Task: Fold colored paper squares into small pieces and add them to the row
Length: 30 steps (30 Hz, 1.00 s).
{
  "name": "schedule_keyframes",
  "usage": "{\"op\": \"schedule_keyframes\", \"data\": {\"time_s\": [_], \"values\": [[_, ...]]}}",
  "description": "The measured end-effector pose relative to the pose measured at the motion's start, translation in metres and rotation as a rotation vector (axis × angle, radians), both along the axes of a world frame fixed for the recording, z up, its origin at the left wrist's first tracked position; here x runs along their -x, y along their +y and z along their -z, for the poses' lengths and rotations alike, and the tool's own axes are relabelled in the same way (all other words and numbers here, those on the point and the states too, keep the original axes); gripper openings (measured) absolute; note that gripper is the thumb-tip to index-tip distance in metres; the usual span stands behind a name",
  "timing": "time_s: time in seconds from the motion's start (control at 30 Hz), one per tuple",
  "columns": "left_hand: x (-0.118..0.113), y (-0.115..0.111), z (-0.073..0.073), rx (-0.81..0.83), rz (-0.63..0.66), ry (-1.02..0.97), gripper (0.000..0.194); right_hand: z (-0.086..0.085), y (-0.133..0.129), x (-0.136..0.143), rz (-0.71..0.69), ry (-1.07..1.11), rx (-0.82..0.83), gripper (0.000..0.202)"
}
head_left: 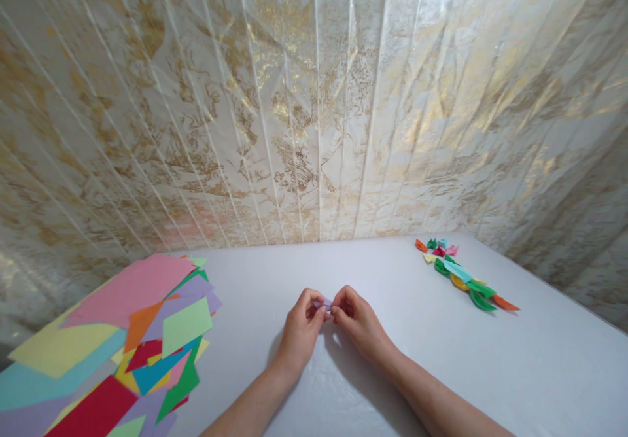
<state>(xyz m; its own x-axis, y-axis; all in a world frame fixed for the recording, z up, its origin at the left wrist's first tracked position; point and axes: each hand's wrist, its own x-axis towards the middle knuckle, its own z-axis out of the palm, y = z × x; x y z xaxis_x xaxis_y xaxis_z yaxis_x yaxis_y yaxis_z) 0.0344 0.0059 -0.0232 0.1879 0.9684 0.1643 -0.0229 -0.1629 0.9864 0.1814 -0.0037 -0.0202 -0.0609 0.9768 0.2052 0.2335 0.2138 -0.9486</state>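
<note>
A small piece of purple paper is held between both hands above the middle of the white table. My left hand pinches its left part between thumb and fingers. From the other side, my right hand pinches the right part, its fingertips close to those of the left. Most of the paper is hidden by the fingers, so its exact folded shape cannot be made out.
Loose coloured paper sheets, among them a pink sheet and a red sheet, overlap at the left. Folded paper pieces, including a light blue one, lie in a row at the right. A patterned curtain hangs behind.
</note>
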Motion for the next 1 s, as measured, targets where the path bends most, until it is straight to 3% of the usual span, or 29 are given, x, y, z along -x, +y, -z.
{"op": "schedule_keyframes", "data": {"time_s": [0.2,0.3,1.0], "values": [[0.0011,0.0019,-0.0006,0.052,-0.028,0.018,0.011,0.0028,0.0013,0.0014,-0.008,0.078,-0.006,0.004],[0.0012,0.0027,0.0007,0.056,-0.046,-0.01,0.011,0.0039,0.002,0.0021,-0.033,0.135,0.014,0.013],[-0.0001,0.003,-0.0002,0.083,-0.045,-0.061,0.017,-0.0026,0.0026,-0.004,-0.074,0.084,0.119,0.027]]}}
